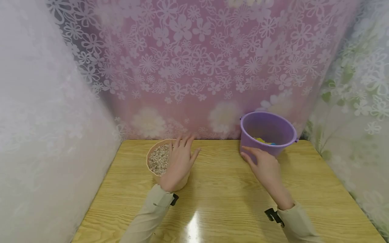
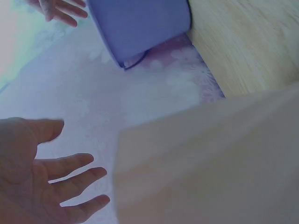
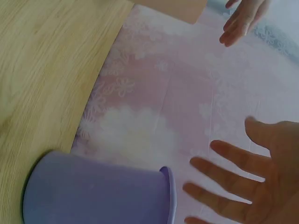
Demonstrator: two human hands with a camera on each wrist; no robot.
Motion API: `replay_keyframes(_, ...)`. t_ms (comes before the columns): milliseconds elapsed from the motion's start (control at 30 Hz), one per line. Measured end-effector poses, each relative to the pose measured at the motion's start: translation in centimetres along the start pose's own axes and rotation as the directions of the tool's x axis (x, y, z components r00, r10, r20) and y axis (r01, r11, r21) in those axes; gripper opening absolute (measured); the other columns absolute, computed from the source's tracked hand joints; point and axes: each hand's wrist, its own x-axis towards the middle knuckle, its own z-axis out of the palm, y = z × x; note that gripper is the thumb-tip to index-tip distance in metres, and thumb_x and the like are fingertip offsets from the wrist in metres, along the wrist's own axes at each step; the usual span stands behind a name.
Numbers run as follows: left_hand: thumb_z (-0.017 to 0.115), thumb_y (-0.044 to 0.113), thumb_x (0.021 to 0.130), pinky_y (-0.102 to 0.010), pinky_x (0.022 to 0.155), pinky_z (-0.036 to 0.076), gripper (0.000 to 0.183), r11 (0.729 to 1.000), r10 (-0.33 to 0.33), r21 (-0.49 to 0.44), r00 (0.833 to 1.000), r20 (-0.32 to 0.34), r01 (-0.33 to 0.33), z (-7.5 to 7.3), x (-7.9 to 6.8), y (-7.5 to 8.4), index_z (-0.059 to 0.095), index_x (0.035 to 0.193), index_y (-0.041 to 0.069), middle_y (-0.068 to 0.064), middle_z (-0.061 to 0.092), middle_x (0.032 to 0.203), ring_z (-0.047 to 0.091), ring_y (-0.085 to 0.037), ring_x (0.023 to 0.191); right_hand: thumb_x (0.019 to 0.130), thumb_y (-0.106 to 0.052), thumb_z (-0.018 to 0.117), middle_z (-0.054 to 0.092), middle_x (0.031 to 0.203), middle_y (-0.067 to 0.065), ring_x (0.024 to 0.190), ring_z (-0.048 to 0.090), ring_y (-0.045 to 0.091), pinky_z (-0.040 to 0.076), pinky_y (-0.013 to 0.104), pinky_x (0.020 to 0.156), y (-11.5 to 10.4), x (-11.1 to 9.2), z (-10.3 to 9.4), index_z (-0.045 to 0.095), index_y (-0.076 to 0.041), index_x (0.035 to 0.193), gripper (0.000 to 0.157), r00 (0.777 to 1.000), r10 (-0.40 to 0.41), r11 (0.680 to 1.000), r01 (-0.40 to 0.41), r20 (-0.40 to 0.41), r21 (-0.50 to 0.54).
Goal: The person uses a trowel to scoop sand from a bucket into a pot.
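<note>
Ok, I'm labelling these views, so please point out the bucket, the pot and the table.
Bucket (image 3: 100,191): right wrist view, on its outer side wall.
Pot (image 2: 205,163): left wrist view, on its outer side wall.
Table (image 1: 218,189): head view, on a bare patch of its top.

Yellow item (image 1: 259,139) mostly hidden, grains (image 1: 159,159) partly behind left hand (image 1: 180,161)

Pot (image 1: 181,183) left, bucket (image 1: 249,141) right (both on the table (image 1: 215,192)), curtain (image 1: 194,67) behind.
</note>
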Motion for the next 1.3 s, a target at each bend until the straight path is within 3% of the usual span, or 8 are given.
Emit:
replay_keyframes(33,0.053,0.041,0.106,-0.065,0.118,0.025,0.053,1.0,0.02,0.001,0.999,-0.032,-0.02,-0.1,0.4,0.3,0.05,0.149,0.012,-0.01,0.052,0.151,0.038,-0.035,0.145,0.095,-0.028,0.072,0.076,0.104,0.015,0.064,0.066,0.027,0.053,0.044,0.055,0.2,0.2,-0.1,0.076,-0.012,0.12,0.03,0.998,-0.009,1.0,0.009,-0.062,0.0)
replay_keyframes(167,0.054,0.033,0.107,-0.056,0.112,0.04,0.042,0.997,0.071,-0.013,0.994,-0.084,-0.072,-0.4,1.9,2.2,0.057,0.143,0.012,-0.009,0.063,0.138,0.053,-0.032,0.132,0.094,-0.02,0.074,0.077,0.092,0.016,0.041,0.045,0.02,0.033,0.034,0.038,1.8,1.1,-1.1,0.079,-0.01,0.112,0.021,0.978,-0.003,0.999,0.011,-0.208,0.035)
replay_keyframes(300,0.05,0.036,0.108,-0.051,0.111,0.043,0.043,0.995,0.082,-0.046,0.995,-0.057,-0.085,-0.1,3.6,4.4,0.056,0.144,0.013,-0.008,0.064,0.136,0.055,-0.03,0.13,0.095,-0.016,0.072,0.074,0.111,0.022,0.071,0.065,0.039,0.046,0.046,0.049,4.3,2.2,-2.1,0.075,-0.005,0.119,0.026,0.964,0.025,0.997,-0.006,-0.264,0.073)
replay_keyframes(367,0.048,0.039,0.108,-0.05,0.111,0.043,0.045,0.995,0.088,-0.051,0.995,-0.056,-0.091,0.4,4.5,5.3,0.056,0.144,0.013,-0.007,0.063,0.138,0.055,-0.029,0.131,0.096,-0.015,0.07,0.069,0.121,0.025,0.095,0.064,0.046,0.053,0.054,0.071,6.1,2.9,-2.2,0.071,-0.002,0.125,0.031,0.961,0.032,0.995,-0.005,-0.275,0.097)
replay_keyframes(433,0.047,0.042,0.108,-0.049,0.112,0.042,0.048,0.995,0.083,-0.055,0.995,-0.054,-0.086,1.2,5.5,6.1,0.056,0.144,0.013,-0.007,0.061,0.141,0.053,-0.028,0.133,0.097,-0.015,0.069,0.063,0.129,0.028,0.116,0.056,0.053,0.044,0.063,0.097,8.1,3.5,-2.2,0.066,0.002,0.13,0.037,0.96,0.037,0.995,-0.01,-0.277,0.098)
replay_keyframes(800,0.038,0.053,0.107,-0.046,0.122,0.028,0.064,0.996,0.055,-0.075,0.996,0.069,-0.05,5.2,10.2,8.7,0.04,0.156,0.011,-0.009,0.042,0.159,0.037,-0.03,0.147,0.109,-0.037,0.045,0.035,0.15,0.039,0.137,0.03,0.061,0.019,0.07,0.116,16.7,5.7,-2.8,0.041,0.011,0.147,0.062,0.989,0.131,0.991,-0.128,-0.074,0.05)
replay_keyframes(1100,0.033,0.064,0.104,-0.052,0.124,0.022,0.077,1.0,0.026,0.0,0.986,0.162,-0.026,7.9,12.0,10.3,0.03,0.161,0.013,-0.007,0.032,0.164,0.024,-0.029,0.153,0.11,-0.041,0.039,0.031,0.151,0.042,0.14,0.023,0.061,0.018,0.074,0.112,19.8,5.9,-2.7,0.028,0.011,0.154,0.069,0.988,0.102,0.995,-0.103,0.114,0.003)
replay_keyframes(1300,0.033,0.072,0.1,-0.059,0.124,0.012,0.085,0.997,0.058,0.034,0.973,0.223,-0.067,10.6,13.1,10.7,0.023,0.163,0.016,-0.004,0.023,0.168,0.013,-0.03,0.156,0.111,-0.039,0.036,0.031,0.151,0.041,0.141,0.025,0.06,0.021,0.074,0.111,21.1,5.6,-2.3,0.03,0.009,0.154,0.065,0.983,0.098,0.995,-0.099,0.152,-0.004)
